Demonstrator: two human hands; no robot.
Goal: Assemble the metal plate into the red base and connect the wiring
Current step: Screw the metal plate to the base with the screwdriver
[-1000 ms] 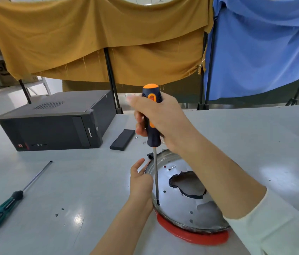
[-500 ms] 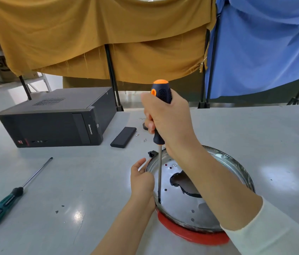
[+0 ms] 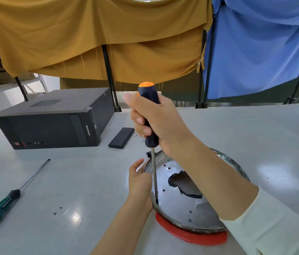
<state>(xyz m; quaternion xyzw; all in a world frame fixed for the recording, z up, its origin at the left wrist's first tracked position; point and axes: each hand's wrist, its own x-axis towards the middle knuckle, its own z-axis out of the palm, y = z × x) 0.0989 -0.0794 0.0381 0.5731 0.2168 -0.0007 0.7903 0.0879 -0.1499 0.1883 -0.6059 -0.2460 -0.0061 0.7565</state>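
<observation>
My right hand [image 3: 160,122] grips the orange-capped screwdriver [image 3: 149,115], tip at the metal plate [image 3: 179,205] seated in the red base [image 3: 191,236]. My left hand [image 3: 139,183] curls at the plate's rim. My forearm hides part of the plate. Left lie a green screwdriver [image 3: 1,205] and a black computer case [image 3: 53,118].

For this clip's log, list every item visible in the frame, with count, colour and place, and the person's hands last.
Round metal plate: one, silver, seated in the base, near right.
Round red base: one, red, under the plate.
Orange-capped black screwdriver: one, upright, tip on the plate's left edge.
Green-handled screwdriver: one, lying near left.
Black desktop computer case: one, far left.
Flat black bar: one, beside the case.
Mustard cloth: one, hanging behind.
Blue cloth: one, hanging right.
White table: one.
Left hand: at the plate's left rim.
Right hand: grips the screwdriver handle.
</observation>
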